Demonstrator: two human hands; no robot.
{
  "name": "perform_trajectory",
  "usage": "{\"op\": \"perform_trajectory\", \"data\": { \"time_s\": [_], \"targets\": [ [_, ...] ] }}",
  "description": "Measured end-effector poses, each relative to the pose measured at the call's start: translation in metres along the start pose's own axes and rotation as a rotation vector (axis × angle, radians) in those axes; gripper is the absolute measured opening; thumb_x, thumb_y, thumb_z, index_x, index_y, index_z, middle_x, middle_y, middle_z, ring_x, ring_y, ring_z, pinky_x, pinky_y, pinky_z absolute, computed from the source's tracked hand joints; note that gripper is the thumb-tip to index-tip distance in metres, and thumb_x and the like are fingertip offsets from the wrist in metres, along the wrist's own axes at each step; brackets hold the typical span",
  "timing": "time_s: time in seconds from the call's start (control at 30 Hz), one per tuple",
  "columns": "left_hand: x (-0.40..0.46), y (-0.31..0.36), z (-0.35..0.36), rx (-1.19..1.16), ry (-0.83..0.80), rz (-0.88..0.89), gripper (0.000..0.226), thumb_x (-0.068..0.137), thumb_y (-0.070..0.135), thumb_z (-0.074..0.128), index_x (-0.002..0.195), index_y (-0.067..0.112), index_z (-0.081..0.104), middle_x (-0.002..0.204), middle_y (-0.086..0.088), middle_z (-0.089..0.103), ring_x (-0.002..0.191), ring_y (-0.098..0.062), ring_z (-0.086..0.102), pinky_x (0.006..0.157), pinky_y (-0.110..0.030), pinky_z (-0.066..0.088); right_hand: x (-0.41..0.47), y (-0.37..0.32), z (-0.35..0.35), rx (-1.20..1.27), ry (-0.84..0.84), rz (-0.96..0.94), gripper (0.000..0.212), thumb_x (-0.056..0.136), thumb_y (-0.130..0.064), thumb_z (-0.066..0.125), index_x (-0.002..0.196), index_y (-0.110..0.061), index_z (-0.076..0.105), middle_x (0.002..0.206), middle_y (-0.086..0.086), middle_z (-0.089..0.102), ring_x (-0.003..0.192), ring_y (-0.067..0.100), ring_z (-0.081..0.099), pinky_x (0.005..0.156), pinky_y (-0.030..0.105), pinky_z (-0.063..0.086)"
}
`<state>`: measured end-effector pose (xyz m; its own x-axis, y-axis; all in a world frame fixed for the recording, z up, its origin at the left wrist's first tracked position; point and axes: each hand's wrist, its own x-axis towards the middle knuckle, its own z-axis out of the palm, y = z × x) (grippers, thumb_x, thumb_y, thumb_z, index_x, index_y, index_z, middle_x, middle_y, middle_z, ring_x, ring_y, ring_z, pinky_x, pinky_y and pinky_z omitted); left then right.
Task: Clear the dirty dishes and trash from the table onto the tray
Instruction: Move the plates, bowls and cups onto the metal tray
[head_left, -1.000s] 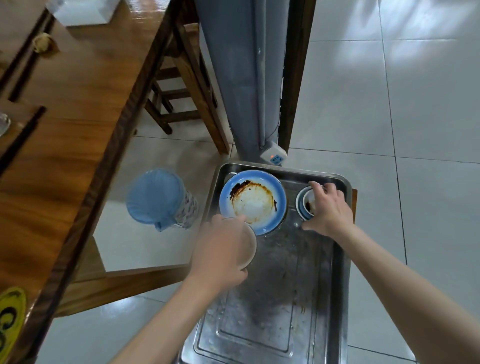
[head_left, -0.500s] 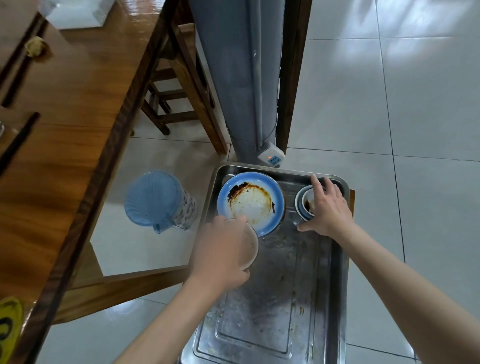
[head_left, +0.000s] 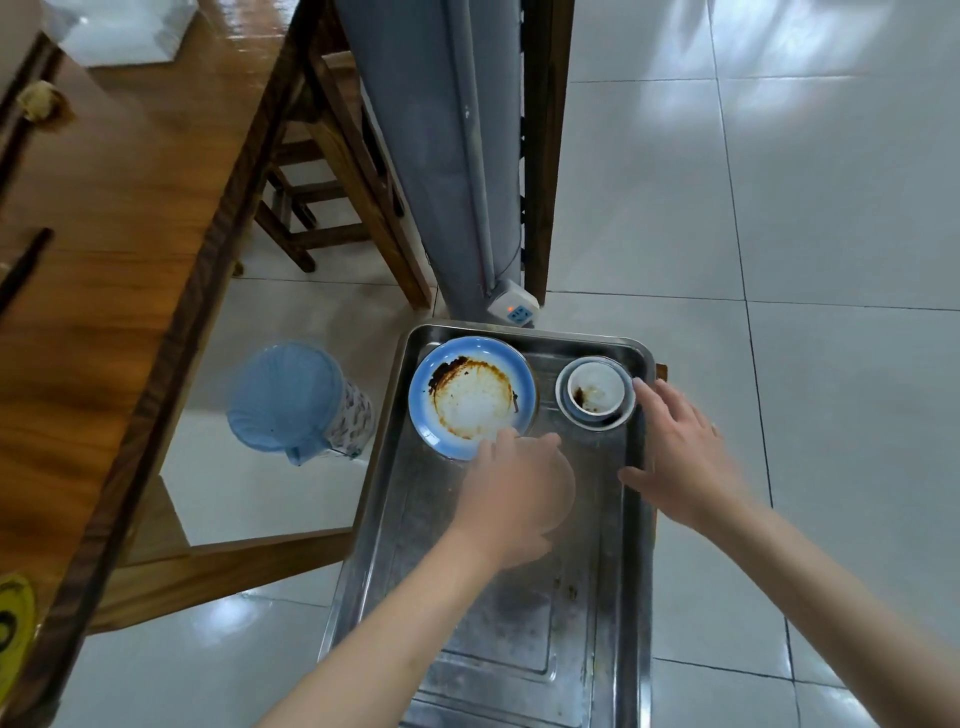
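Steel tray carries our blue plate far left and a stacked small cup far right. Our left hand curls its grip over what seems a pale bowl, mostly hidden, just near the plate. Our right hand hangs wide, holding nothing. Set down carelessly, the bowl could clip the plate's rim and tip.
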<state>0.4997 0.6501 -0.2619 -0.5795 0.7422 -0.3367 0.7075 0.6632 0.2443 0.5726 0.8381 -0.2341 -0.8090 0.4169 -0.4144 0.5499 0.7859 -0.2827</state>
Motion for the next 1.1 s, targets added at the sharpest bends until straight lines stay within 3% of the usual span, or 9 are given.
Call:
{"op": "perform_trajectory", "data": {
  "time_s": [0.2,0.67,0.97,1.1],
  "targets": [
    [0.026,0.014,0.015,0.084,-0.022,0.092,0.100,0.059,0.038,0.079,0.134,0.029,0.013,0.128,-0.014,0.030,0.111,-0.031,0.036,0.088,-0.040,0.043,-0.029,0.021,-0.003,0.022,-0.007,0.024,0.109,0.071,-0.034,0.079,0.149,-0.031,0.003,0.157,0.003,0.011,0.143,0.025,0.014,0.114,0.041,0.023],
    [0.049,0.023,0.033,0.090,-0.051,0.088,0.100,0.061,0.037,0.078,0.137,0.027,0.015,0.129,-0.015,0.029,0.114,-0.032,0.035,0.097,-0.042,0.037,-0.069,0.045,0.003,0.046,0.013,0.088,0.117,0.066,-0.039,0.082,0.149,-0.032,0.000,0.157,0.000,0.011,0.143,0.023,0.015,0.115,0.041,0.023],
    [0.049,0.021,0.031,0.149,-0.059,0.080,0.107,0.064,0.044,0.077,0.142,0.026,0.006,0.140,-0.017,0.022,0.125,-0.035,0.032,0.104,-0.046,0.030,-0.077,0.036,0.005,0.072,-0.005,0.083,0.114,0.068,-0.038,0.081,0.149,-0.031,0.001,0.157,-0.001,0.010,0.143,0.022,0.013,0.115,0.038,0.021],
    [0.046,0.025,0.032,0.212,-0.065,0.038,0.116,0.066,0.052,0.076,0.145,0.021,-0.003,0.152,-0.021,0.010,0.138,-0.040,0.019,0.110,-0.052,0.022,-0.079,0.032,0.004,0.075,0.003,0.072,0.113,0.068,-0.037,0.081,0.149,-0.031,0.002,0.157,0.000,0.011,0.143,0.022,0.013,0.115,0.038,0.020]
  ]
}}
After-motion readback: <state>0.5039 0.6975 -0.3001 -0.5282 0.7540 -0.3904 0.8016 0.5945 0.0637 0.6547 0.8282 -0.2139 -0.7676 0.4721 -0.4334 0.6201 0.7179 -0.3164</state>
